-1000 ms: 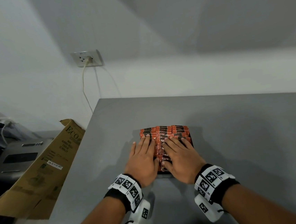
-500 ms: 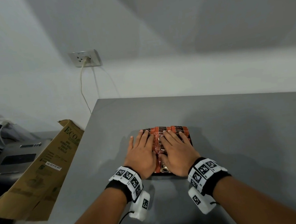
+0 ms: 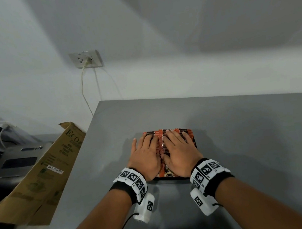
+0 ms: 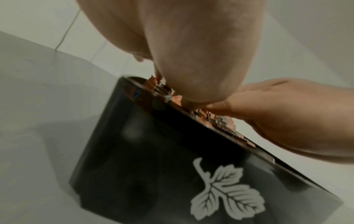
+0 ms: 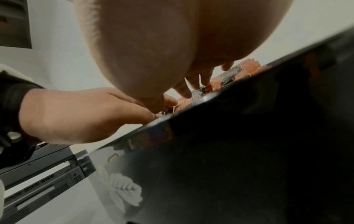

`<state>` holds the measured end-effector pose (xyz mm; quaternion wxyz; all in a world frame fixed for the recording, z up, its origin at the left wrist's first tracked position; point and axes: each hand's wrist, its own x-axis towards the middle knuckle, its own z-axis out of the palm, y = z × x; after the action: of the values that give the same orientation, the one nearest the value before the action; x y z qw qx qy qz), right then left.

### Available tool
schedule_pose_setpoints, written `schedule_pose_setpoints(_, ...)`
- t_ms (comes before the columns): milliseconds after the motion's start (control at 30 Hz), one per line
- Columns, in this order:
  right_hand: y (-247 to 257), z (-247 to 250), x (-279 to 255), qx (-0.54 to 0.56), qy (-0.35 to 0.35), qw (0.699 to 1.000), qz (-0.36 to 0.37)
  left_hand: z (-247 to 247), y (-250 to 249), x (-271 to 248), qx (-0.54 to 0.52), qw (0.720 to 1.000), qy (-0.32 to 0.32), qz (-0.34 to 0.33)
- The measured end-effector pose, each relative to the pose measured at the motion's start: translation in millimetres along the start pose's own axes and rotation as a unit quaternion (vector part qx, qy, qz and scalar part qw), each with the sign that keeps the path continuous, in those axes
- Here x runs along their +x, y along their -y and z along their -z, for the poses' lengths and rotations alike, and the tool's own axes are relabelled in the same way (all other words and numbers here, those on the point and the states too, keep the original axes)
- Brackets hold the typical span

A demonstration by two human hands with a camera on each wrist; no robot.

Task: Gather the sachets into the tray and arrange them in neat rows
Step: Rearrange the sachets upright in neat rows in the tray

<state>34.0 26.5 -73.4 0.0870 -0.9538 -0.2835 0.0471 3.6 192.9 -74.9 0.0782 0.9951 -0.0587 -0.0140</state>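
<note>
Orange sachets (image 3: 165, 146) are packed in the black tray (image 4: 153, 159) on the table (image 3: 241, 142), pressed flat under the left hand (image 3: 147, 159) and right hand (image 3: 180, 154), fingers straight, nothing gripped. Pressure is probably best kept light and even so rows aren't shoved crooked.

Your glossy black plastic tray (image 4: 153, 159), with a white leaf motif printed on its near wall, sits flat on the grey table close in front of you. Your orange-red foil sachets with dark printed bands (image 3: 161, 144) fill it, lying flat and overlapping in rows that run away from you, their serrated ends poking just above the rim. The far ends form a fairly even line along the tray's far edge, while much of the pile is hidden, so you cannot count them.
</note>
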Motion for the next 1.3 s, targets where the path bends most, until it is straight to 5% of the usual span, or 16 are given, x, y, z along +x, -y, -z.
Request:
schedule_pose_setpoints(767,-4,1,0,-0.011,0.026,1.000,0.003,1,-1,6,-0.013,0.998,0.058,0.023)
schedule_pose_setpoints(967,-19,12,-4,-0.002,-0.059,0.998,-0.028,-1,-2,-1,-0.033,0.999,-0.003,0.009)
schedule_pose_setpoints(1133,-26,8,-17,-0.012,0.029,0.998,-0.055,-7,-3,-4,-0.015,0.999,0.036,0.011)
schedule_pose_setpoints(1300,-26,5,-21,-0.005,0.046,0.997,-0.061,-7,-4,-3,-0.022,0.999,0.036,0.009)
